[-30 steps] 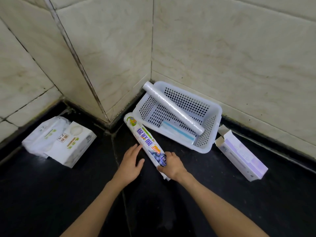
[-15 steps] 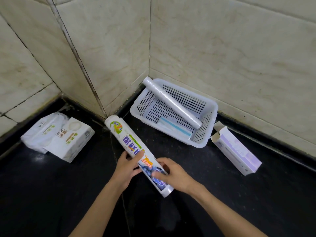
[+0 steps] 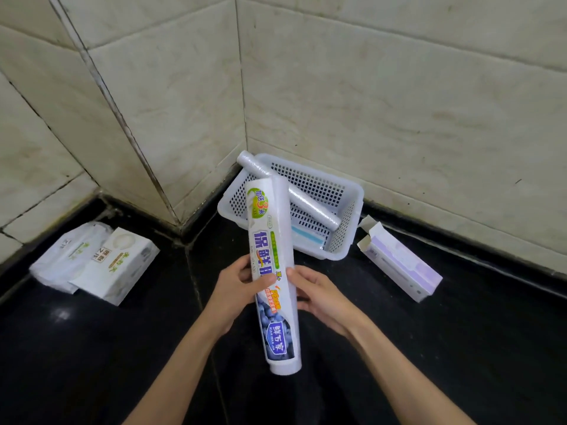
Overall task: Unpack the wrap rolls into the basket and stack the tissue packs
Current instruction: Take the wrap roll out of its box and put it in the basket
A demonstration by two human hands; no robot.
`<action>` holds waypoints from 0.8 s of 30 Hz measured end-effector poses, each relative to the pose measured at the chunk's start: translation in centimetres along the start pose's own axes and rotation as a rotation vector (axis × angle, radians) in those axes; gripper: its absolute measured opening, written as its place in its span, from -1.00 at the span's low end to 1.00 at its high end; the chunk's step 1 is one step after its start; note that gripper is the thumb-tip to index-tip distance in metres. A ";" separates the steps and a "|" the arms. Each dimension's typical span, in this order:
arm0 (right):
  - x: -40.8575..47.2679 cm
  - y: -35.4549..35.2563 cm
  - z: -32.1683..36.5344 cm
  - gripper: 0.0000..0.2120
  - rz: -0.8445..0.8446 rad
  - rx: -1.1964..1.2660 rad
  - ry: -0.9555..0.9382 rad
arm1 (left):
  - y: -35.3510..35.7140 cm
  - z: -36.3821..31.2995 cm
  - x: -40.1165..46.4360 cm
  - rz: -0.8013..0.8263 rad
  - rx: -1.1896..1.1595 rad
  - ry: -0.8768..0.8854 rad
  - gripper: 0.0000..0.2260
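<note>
The printed wrap roll [image 3: 274, 277] is held clamped mid-length between left hand [image 3: 237, 288] and right hand [image 3: 319, 294], raised at six o'clock from the basket [image 3: 349, 237]. Unwrapping seems next, requiring its sleeve be stripped.

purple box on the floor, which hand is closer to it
Right. The right hand grips the printed wrap roll on the side facing the purple box; the left hand holds the roll's far side, farther away.
</note>
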State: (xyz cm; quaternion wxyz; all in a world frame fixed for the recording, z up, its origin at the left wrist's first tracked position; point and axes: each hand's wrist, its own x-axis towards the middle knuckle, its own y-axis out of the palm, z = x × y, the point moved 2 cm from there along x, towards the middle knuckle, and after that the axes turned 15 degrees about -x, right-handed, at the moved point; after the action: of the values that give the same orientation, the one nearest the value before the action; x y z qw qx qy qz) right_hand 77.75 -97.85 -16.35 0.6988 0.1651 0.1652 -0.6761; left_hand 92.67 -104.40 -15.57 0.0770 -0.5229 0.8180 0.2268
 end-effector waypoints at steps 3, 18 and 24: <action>-1.0 -0.9 -0.2 -0.58 0.006 0.079 0.025 | 0.9 0.0 -0.2 0.040 0.018 -0.005 -0.64; -8.5 -13.9 -0.3 -0.81 -0.600 0.131 -0.097 | 10.5 3.9 1.4 0.216 0.009 -0.214 -0.62; -10.1 -17.2 -0.5 -0.79 -0.748 0.018 -0.036 | 16.2 7.7 2.5 0.273 -0.005 -0.361 -0.56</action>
State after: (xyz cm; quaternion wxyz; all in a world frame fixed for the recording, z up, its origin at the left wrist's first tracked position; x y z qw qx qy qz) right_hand 60.21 -89.13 -12.35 0.4049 0.0875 0.1956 -0.8889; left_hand 76.31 -97.36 -18.59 0.1893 -0.3586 0.8536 0.3270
